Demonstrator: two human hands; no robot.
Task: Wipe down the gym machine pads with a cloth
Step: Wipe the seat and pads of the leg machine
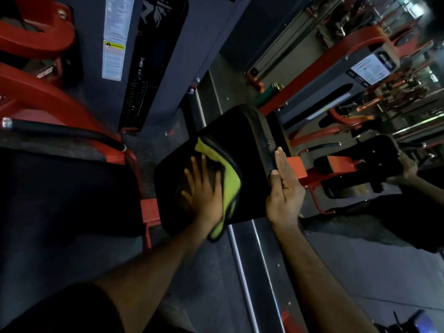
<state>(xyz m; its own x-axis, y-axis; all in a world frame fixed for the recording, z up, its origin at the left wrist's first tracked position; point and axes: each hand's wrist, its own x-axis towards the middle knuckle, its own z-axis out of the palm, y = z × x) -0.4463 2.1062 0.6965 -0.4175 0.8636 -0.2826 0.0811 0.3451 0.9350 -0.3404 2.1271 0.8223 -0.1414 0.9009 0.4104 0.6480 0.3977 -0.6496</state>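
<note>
The left hand point(204, 191) and right hand point(286, 195) are bare, with bare forearms point(153, 265); a black short sleeve point(72, 311) covers the left upper arm.

The red bracket point(296, 168) crowds the right edge of the pad point(249, 140). On my left, floor point(151, 150) opens between pad and dark seat point(60, 188).

Head view, steeply downward, close
</note>
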